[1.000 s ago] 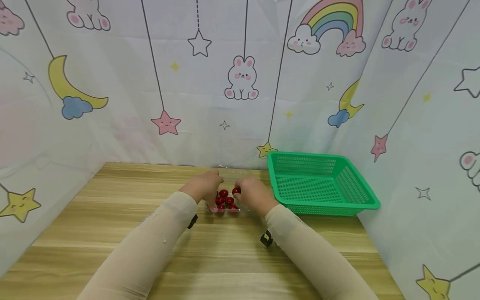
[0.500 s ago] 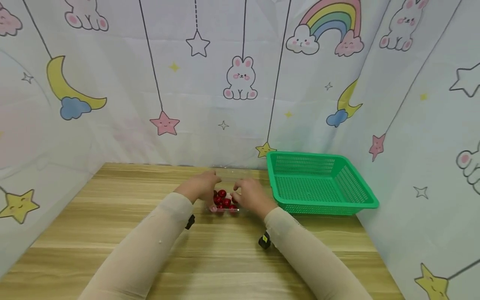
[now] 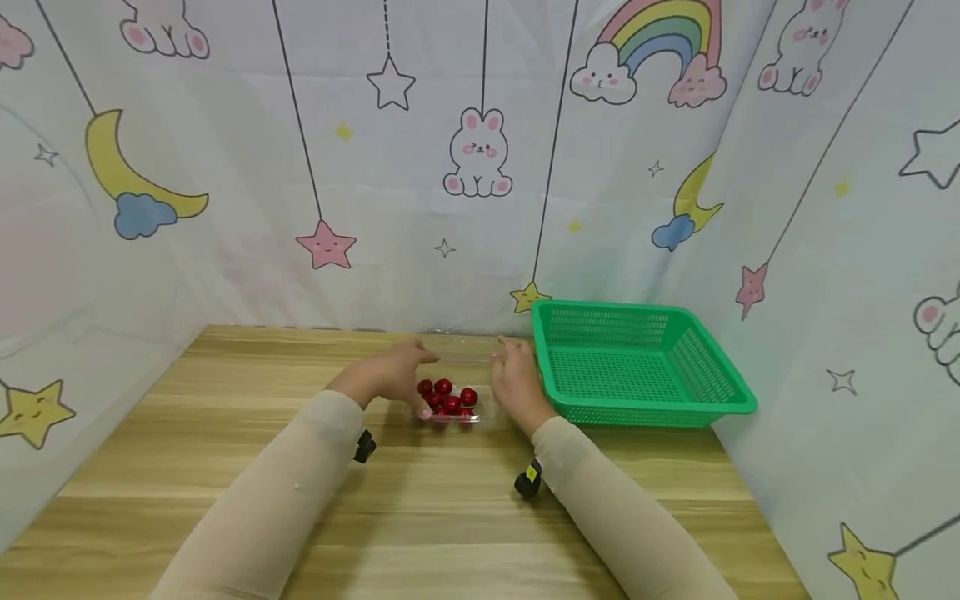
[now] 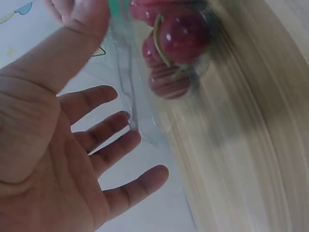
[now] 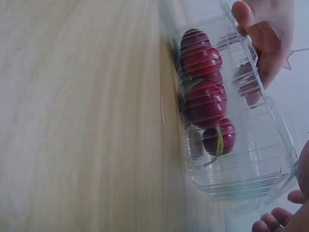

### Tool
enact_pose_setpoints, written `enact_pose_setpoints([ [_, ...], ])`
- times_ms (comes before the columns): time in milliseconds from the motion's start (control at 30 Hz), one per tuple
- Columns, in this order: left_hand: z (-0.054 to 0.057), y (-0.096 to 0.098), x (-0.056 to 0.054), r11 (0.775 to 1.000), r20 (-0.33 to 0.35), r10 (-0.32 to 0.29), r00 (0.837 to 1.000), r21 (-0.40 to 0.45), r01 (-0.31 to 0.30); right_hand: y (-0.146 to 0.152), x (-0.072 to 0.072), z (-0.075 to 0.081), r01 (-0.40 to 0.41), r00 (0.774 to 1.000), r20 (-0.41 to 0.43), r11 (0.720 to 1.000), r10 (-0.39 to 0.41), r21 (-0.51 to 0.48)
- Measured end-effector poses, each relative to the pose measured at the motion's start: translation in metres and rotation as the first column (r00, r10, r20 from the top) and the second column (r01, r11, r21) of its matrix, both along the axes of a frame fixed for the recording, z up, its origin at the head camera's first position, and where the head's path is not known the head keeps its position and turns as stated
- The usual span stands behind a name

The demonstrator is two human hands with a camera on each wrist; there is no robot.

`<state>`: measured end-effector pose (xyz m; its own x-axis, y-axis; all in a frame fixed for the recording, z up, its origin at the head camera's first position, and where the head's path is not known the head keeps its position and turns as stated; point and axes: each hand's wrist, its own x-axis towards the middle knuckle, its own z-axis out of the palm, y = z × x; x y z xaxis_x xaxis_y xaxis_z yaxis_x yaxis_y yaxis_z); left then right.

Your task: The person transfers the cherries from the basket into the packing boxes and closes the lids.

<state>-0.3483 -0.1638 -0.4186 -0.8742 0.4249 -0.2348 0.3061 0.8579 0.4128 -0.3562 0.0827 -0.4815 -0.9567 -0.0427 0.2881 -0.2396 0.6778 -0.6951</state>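
Observation:
Several dark red cherries (image 3: pixel 452 402), some with green stems, lie in a clear plastic box (image 5: pixel 236 181) on the table. Its transparent lid (image 3: pixel 465 347) stands folded back behind it. At the box's left end is my left hand (image 3: pixel 386 373), thumb by the front rim and fingers spread; the left wrist view shows those fingers (image 4: pixel 128 191) fairly straight beside the clear wall, holding no cherry. My right hand (image 3: pixel 517 383) is beside the right end, between box and green basket, fingers loosely extended and nothing in them. Only part of it shows in the right wrist view.
A green perforated basket (image 3: pixel 652 414) stands at the back right, close to my right hand. The wood-grain table (image 3: pixel 420 517) stretches in front of the box. A patterned cloth (image 3: pixel 390 183) hangs behind and at both sides.
My right hand, at a cherry on the right side a second ago, has let it go and moved right, off the cherries. My left hand has shifted slightly left and its fingers have spread.

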Motion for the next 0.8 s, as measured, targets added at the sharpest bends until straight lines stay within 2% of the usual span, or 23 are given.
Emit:
enact_pose_setpoints([
  [100, -0.004, -0.007, -0.003, 0.999, -0.016, 0.009, 1.0, 0.039, -0.008, 0.003, -0.003, -0.001, 0.019, 0.999, 0.045, 1.0, -0.018, -0.021],
  [233, -0.007, -0.015, -0.008, 0.993, -0.035, 0.092, 0.995, 0.081, -0.089, 0.006, -0.005, -0.003, 0.035, 0.995, 0.092, 0.999, -0.032, -0.034],
  [333, -0.01, -0.02, -0.012, 0.98, -0.003, 0.168, 0.986, 0.11, -0.166, 0.007, -0.006, -0.005, 0.048, 0.994, 0.102, 0.997, -0.042, -0.064],
  [400, -0.013, -0.023, -0.013, 0.976, 0.022, 0.188, 0.982, 0.111, -0.189, 0.008, -0.008, -0.007, 0.056, 0.993, 0.106, 0.995, -0.047, -0.08],
  [633, -0.025, -0.032, -0.018, 0.969, 0.06, 0.2, 0.978, 0.133, -0.206, 0.006, -0.012, -0.012, 0.061, 0.983, 0.181, 0.985, -0.031, -0.163],
  [800, -0.027, -0.031, -0.018, 0.955, 0.091, 0.21, 0.974, 0.197, -0.224, 0.005, -0.011, -0.011, 0.085, 0.976, 0.215, 0.974, -0.039, -0.211],
])
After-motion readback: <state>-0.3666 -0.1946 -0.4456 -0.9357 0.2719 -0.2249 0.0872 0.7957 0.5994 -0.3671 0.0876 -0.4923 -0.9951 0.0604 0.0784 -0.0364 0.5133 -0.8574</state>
